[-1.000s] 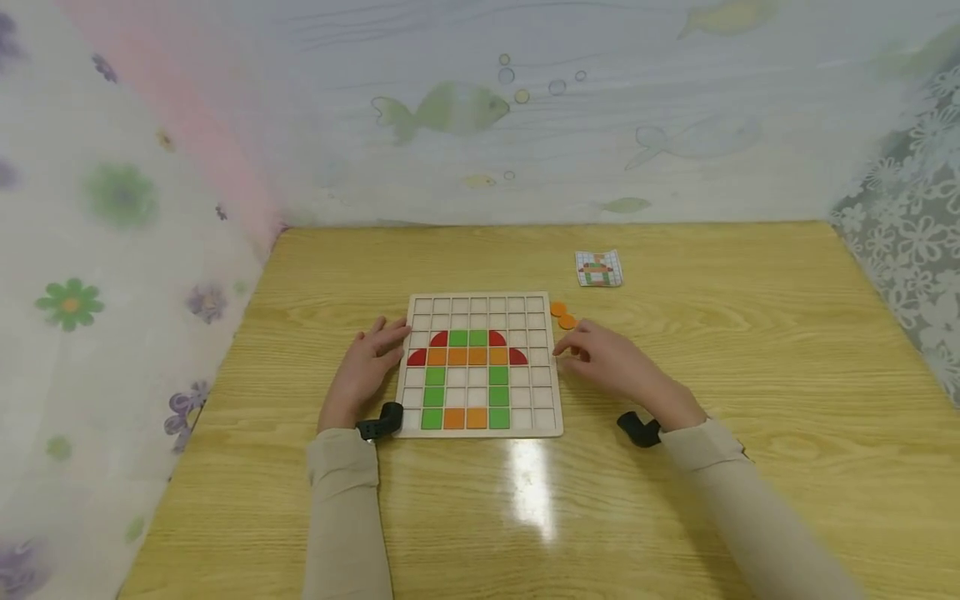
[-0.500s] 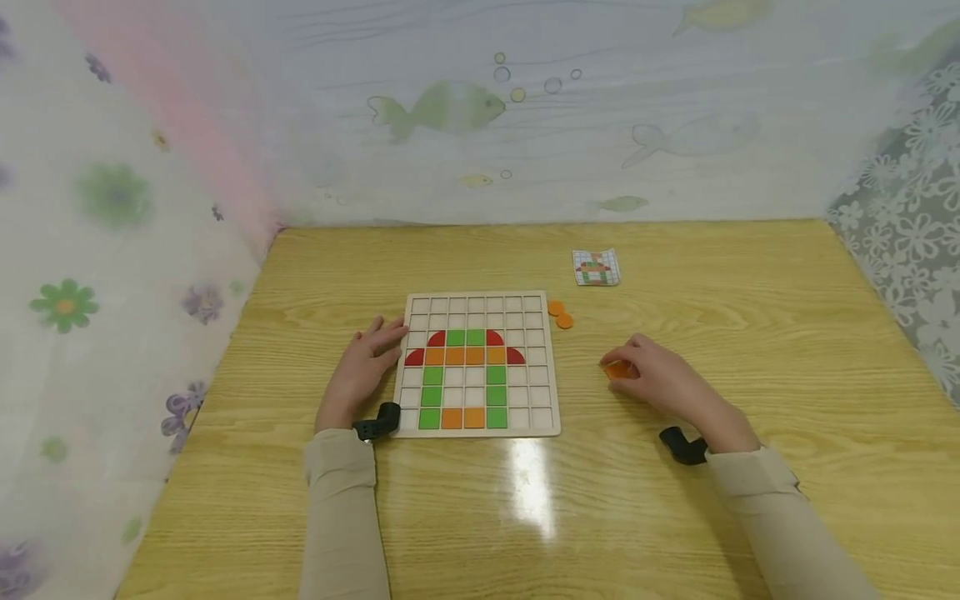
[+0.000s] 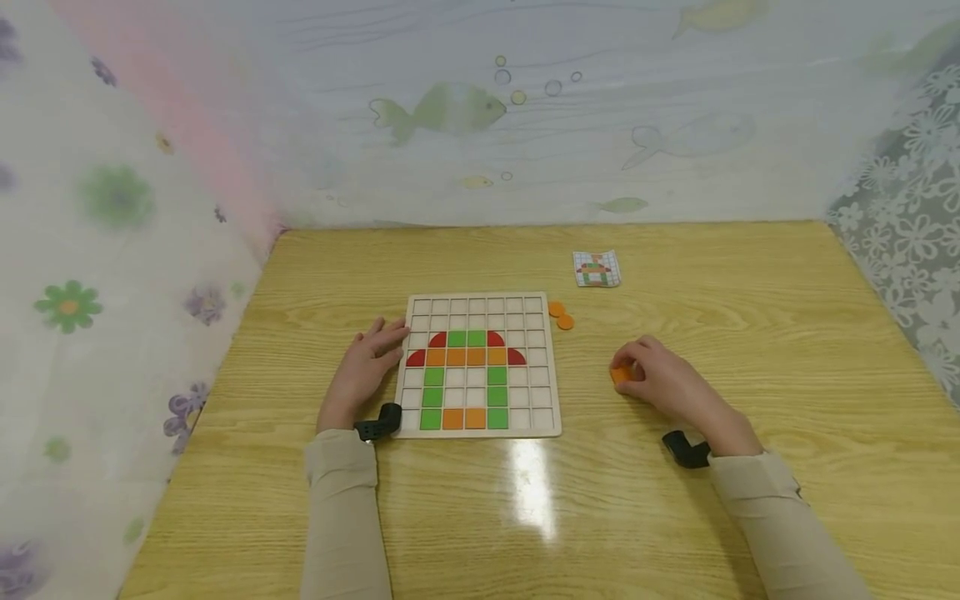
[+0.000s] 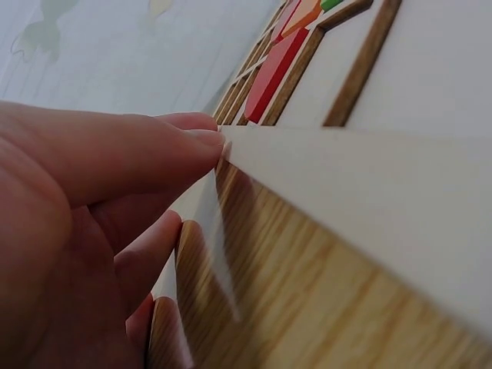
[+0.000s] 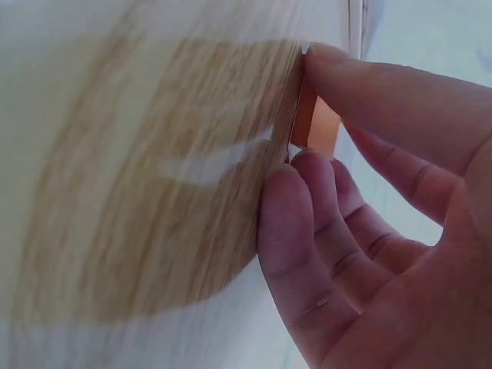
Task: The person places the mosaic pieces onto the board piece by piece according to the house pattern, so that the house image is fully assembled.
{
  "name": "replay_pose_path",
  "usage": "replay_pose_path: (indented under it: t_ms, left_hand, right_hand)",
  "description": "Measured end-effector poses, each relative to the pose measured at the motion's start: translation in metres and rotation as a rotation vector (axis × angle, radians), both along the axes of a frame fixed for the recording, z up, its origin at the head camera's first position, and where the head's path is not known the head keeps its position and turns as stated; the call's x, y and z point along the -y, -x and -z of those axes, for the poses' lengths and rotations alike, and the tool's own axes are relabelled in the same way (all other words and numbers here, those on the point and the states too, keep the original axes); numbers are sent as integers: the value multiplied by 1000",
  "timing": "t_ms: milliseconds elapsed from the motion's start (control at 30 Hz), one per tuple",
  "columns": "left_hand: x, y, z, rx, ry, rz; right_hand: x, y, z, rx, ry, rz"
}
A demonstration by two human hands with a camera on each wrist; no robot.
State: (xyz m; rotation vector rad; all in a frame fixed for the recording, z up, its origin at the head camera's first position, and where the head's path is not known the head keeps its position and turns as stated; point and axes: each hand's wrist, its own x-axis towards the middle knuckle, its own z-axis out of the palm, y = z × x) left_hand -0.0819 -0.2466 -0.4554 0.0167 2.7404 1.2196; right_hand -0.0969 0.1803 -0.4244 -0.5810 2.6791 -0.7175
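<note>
A pale wooden grid board (image 3: 555, 392) lies on the table, with red, green and orange tiles set in its cells. My left hand (image 3: 363, 367) rests at the board's left edge, fingers extended and fingertips on the rim, as the left wrist view also shows. Right of the board, my right hand (image 3: 660, 383) pinches an orange tile (image 3: 620, 374) close over the tabletop. In the right wrist view this tile (image 5: 315, 119) stands between thumb and fingertips, its flat side partly covered by the hand.
Two orange round pieces (image 3: 561, 316) lie beside the board's upper right corner. Behind them is a small pattern card (image 3: 597, 269) with a coloured grid picture. Patterned sheets (image 3: 450, 167) border the table at the back and sides.
My right hand has moved right, away from the board's edge, and an orange tile now shows in its fingers. It barely shifts in the last half second. My left hand stays put.
</note>
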Motion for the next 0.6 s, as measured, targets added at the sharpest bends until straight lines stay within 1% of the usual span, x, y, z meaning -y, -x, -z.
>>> replay_pose_path:
  t_ms: [133, 333, 467, 600]
  left_hand:
    - [-2, 0, -2, 12, -6, -6]
    - [-2, 0, -1, 31, -12, -18]
    - [-1, -1, 0, 31, -19, -26]
    - [-1, -1, 0, 32, -22, -31]
  right_hand:
    - [-1, 2, 2, 33, 20, 9]
    - [2, 7, 5, 52, 52, 8]
    - [10, 13, 7, 48, 67, -13]
    - [22, 21, 9, 60, 130, -23]
